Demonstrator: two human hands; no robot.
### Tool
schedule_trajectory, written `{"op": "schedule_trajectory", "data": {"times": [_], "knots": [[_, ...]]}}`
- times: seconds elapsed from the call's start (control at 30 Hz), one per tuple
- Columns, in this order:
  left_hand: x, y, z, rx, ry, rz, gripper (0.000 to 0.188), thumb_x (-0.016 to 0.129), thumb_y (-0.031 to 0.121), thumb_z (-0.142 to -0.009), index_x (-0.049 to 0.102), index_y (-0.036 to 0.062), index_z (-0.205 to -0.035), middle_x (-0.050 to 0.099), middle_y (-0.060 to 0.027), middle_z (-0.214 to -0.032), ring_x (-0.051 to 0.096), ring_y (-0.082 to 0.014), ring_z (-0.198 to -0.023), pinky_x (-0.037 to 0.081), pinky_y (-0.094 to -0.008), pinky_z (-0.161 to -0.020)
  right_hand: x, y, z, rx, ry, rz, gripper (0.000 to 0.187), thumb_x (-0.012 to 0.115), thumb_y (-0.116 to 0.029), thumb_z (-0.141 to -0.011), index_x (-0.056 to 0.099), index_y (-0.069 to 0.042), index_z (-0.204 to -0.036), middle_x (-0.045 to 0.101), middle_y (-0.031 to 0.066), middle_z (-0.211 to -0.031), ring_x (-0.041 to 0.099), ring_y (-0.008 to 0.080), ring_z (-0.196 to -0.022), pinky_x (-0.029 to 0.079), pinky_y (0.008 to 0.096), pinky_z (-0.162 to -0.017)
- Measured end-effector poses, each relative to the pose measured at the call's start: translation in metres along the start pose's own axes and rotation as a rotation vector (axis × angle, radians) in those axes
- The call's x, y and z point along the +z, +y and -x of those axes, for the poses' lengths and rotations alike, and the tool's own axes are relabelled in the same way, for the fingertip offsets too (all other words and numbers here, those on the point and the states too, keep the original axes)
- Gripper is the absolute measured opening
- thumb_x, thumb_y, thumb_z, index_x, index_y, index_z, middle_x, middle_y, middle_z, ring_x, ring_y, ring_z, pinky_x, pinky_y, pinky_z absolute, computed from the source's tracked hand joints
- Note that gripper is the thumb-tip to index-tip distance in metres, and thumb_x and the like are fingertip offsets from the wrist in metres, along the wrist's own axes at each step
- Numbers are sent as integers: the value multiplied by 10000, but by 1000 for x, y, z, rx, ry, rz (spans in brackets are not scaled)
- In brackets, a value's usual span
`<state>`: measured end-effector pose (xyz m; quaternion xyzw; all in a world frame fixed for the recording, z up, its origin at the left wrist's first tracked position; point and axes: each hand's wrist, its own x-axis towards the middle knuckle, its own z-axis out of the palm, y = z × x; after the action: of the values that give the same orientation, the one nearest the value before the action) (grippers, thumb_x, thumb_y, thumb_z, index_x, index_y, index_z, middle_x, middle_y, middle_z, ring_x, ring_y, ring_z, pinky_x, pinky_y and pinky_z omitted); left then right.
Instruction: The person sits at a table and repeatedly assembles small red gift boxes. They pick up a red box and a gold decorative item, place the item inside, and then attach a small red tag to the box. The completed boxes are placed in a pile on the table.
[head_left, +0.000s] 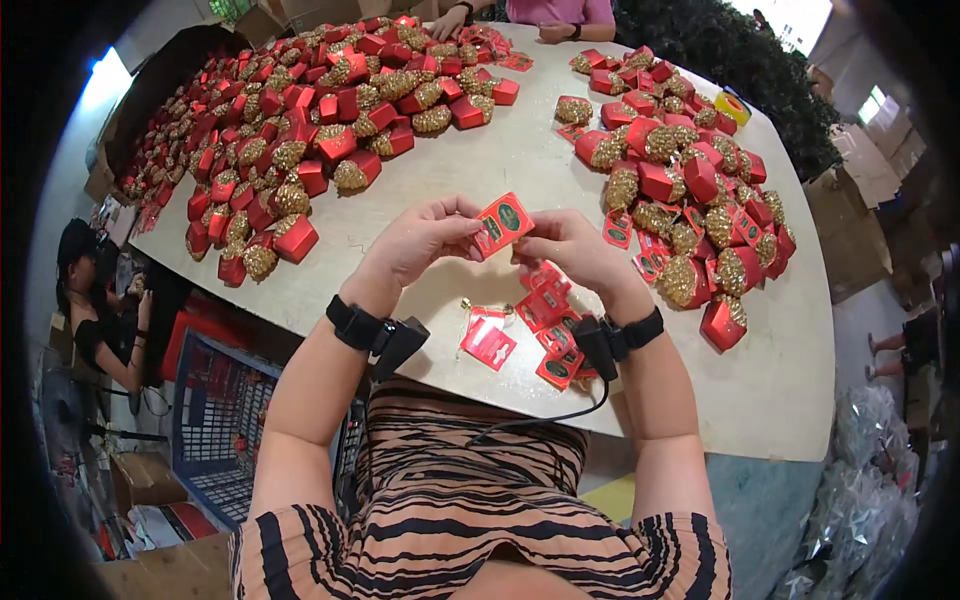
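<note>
Head view: far left and below the left fingers, a blue basket (220,425) stands beside the table (430,175). Above and to the left of the fingers lies a large pile of red-and-gold ornaments (338,145), well apart from them. The left hand (425,240), fitted with a black wrist strap (357,325), has its thumb and fingers closed on the left edge of a red card (505,224). The card is raised above the table, tilted, between the two sets of fingers. Below the left fingertips lies a red tag (489,345); to its right, below the right fingertips, is a loose stack of red cards (548,305). The right hand (580,255) has its thumb and fingers drawn together at the card's right edge; whether they grip it cannot be told. Right of these fingers lies a second ornament pile (702,180), with a yellow roll (733,107) at its far edge.
</note>
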<state>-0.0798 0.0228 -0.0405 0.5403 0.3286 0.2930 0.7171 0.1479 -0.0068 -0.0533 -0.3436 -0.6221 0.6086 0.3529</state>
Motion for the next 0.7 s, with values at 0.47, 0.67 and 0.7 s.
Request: {"op": "schedule_trajectory", "data": {"times": [0.47,0.67,0.7], "knots": [[-6,1,-28,-15,9,44,199,572,151,-875,575,31,-1033,613,-18,-834,576,-81,-686,487,-235,-665,0,-29,12,-304,639,193,190,573,-103,-866,626,37,-983,630,63,-761,616,104,-621,481,214,-551],[15,-6,-62,-150,-193,127,174,569,140,-874,567,32,-1011,581,-10,-780,567,-87,-684,484,-245,-651,6,-35,14,-374,707,-195,173,540,-89,-889,616,35,-984,637,107,-828,581,87,-524,419,195,-424],[17,-5,-69,-166,-263,108,175,565,149,-879,567,34,-1010,579,-9,-782,565,-86,-688,483,-244,-652,5,-36,14,-366,675,-310,185,534,-94,-894,607,37,-1001,637,113,-844,575,90,-517,421,196,-420]]}}
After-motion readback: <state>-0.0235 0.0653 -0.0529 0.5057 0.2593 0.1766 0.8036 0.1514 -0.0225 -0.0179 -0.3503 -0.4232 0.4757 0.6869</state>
